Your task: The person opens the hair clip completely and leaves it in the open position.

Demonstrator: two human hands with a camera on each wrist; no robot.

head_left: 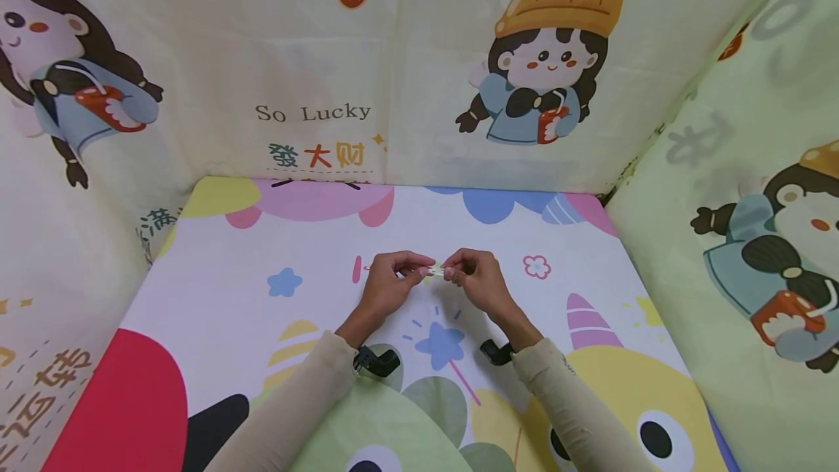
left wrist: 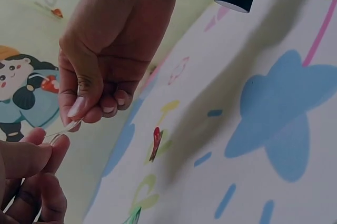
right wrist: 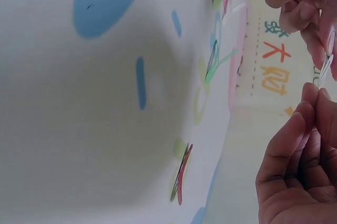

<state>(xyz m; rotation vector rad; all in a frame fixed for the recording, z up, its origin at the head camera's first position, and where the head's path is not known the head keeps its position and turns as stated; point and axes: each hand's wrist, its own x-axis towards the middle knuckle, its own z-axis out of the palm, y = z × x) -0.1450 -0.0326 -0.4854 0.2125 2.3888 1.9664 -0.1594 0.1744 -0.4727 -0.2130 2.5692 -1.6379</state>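
1. The printed table mat (head_left: 216, 268) is lying under both hands, with cartoon cloth walls (head_left: 197, 71) standing around it
2. The left hand (head_left: 387, 286) and right hand (head_left: 478, 282) are each pinching one end of a thing
3. That small white paper clip (head_left: 435, 269) is hanging between their fingertips, above the mat
4. Coloured paper clips (right wrist: 181, 179) are lying scattered on the mat

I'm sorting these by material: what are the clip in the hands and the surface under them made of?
The clip looks like thin wire with a smooth whitish coating, probably plastic over metal; both hands pinch it. The table cover looks like matte printed cloth, softly creased.
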